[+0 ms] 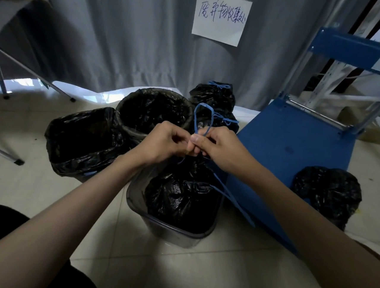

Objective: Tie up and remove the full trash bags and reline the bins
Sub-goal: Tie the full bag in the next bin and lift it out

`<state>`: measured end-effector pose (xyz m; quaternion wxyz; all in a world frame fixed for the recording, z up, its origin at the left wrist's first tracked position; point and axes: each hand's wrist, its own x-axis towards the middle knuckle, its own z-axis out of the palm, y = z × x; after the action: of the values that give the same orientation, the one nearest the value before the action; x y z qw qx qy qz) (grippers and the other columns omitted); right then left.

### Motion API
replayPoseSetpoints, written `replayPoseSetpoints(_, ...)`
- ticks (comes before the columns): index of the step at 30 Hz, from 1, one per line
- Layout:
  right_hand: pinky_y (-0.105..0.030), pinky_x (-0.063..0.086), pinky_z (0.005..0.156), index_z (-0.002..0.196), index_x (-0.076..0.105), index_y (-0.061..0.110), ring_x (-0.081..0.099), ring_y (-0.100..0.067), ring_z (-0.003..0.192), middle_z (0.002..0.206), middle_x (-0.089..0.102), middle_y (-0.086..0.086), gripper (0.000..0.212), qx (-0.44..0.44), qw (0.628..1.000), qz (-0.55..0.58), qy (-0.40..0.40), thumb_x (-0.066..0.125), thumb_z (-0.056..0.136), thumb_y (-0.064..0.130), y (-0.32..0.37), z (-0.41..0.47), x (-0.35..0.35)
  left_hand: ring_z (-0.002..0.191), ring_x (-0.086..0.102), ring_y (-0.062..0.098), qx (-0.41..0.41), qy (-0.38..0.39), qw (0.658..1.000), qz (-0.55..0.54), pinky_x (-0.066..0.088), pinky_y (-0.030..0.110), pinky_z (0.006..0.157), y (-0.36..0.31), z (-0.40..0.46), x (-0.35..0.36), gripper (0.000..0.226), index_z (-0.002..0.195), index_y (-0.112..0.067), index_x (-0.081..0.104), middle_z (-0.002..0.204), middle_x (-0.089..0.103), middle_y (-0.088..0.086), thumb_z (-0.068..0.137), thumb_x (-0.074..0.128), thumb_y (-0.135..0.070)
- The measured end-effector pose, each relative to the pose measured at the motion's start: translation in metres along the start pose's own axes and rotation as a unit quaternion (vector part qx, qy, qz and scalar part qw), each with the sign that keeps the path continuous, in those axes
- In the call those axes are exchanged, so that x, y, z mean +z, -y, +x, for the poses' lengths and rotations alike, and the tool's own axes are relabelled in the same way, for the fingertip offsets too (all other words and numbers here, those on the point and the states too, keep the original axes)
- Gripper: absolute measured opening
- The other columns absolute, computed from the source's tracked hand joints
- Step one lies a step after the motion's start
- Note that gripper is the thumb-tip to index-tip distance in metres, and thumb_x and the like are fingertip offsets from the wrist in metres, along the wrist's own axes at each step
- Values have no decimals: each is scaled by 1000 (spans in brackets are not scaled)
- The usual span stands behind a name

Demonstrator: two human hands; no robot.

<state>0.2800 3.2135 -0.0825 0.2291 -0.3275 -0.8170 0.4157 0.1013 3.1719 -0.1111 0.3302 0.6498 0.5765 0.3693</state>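
Left hand [162,142] and right hand [218,149], fingertips pressed together, both pinching blue drawstring [203,122]: loop upright above them, tail slanting down-right; black bag [180,197] directly below in clear bin [135,198], equally near both hands.

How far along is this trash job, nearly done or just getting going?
Partway, it seems. Done: tied bags sit by the curtain and on the blue cart, and two bins, round and square, have open black liners. In hand: the left hand and right hand are knotting the blue drawstring of the bag in the near bin. Left: lifting that bag out and relining.
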Motion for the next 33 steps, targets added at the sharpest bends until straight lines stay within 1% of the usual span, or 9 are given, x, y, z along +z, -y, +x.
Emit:
replayPoseSetpoints(4,-18,46,60,97,76,19,57,-6,59,68,68,-2,13,32,999,16,-20,64,93,24,-3,-4,-5,56,57,10,-38,-39,998,-9,47,22,58,-2,0,4,7,75,-10,79,61,69,12,73,85,-15)
replayPoseSetpoints(7,-23,47,61,87,74,19,55,-6,58,67,67,-7,22,106,991,-71,-34,74,82,40,-6,-12,-13,56,62,12,-41,-46,998,-18,53,23,60,-2,0,3,9,69,-16,77,64,71,10,72,85,-13)
replayPoseSetpoints(12,-25,43,58,103,56,14,58,-10,71,80,62,2,55,233,943,-193,136,82,70,51,-9,-35,-17,60,65,15,-49,-50,997,-28,58,25,64,-2,-2,4,9,75,-10,79,75,74,18,71,85,-14)
replayPoseSetpoints(14,-24,50,53,106,46,13,62,-13,62,75,67,-2,51,253,935,-170,181,83,77,34,-14,-41,-14,60,65,15,-49,-52,997,-26,57,23,63,-3,-3,4,8,76,-9,79,75,74,17,72,84,-13)
replayPoseSetpoints(18,-29,57,55,107,40,9,67,-18,57,81,74,-16,39,239,956,-79,147,73,86,7,-15,-47,-15,62,66,18,-53,-57,996,-41,58,25,65,-4,-5,4,6,78,-8,79,76,74,19,74,83,-9)
replayPoseSetpoints(23,-27,58,60,108,48,16,69,-17,60,75,74,-13,25,199,974,4,105,65,92,7,-7,-50,-19,62,66,17,-56,-69,995,-50,58,21,62,-7,-9,2,5,76,-12,78,77,75,13,74,82,-10)
replayPoseSetpoints(27,-31,58,67,96,62,6,71,-21,67,76,74,-13,5,166,980,42,97,62,91,5,-5,-50,-21,61,67,15,-64,-69,994,-48,58,21,61,-6,-13,0,4,76,-11,78,77,76,10,74,82,-10)
replayPoseSetpoints(31,-33,58,78,98,70,-4,72,-26,80,87,75,-18,20,165,973,121,110,61,96,13,-1,-49,-23,60,67,14,-68,-70,994,-44,57,20,61,-4,-14,-1,6,79,-7,79,72,75,8,74,82,-8)
replayPoseSetpoints(33,-34,57,84,103,70,-4,73,-28,90,94,75,-18,35,181,960,177,124,48,103,23,1,-48,-23,61,67,14,-71,-70,994,-47,57,20,61,-3,-15,-2,7,80,-7,79,76,75,11,74,82,-8)
